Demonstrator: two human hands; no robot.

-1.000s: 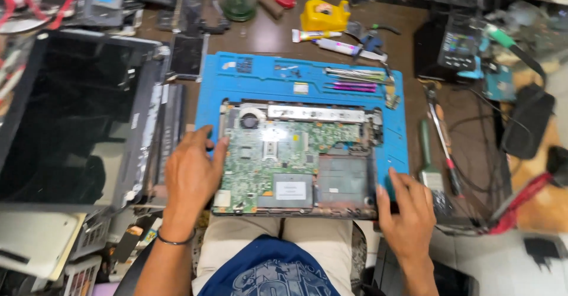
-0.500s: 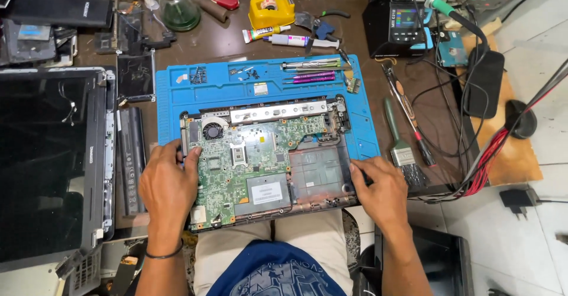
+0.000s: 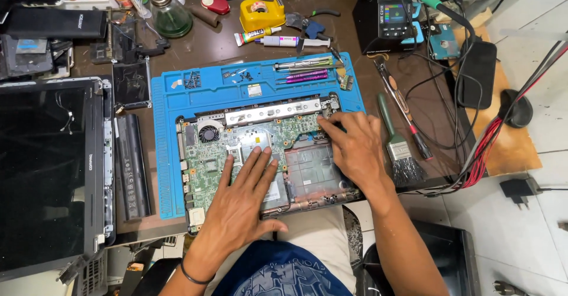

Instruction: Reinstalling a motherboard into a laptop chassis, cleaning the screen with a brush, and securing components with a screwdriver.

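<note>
Green circuit board, flat left hand, right hand fingertips pressing

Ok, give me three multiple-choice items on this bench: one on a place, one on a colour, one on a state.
1. Where does the left hand rest?
A. flat on the green circuit board
B. on the yellow tape dispenser
C. on the brush

2. What colour is the work mat under the opened laptop base?
A. red
B. blue
C. grey

3. How is the right hand placed?
A. closed around a screwdriver
B. raised off the bench
C. empty, fingertips pressed at the board's upper right edge

Answers: 1 A, the palm and spread fingers lie on the board. 2 B, blue mat shows on the left and above the base. 3 C, no tool is in it and its fingers touch the board near the metal strip.
</note>
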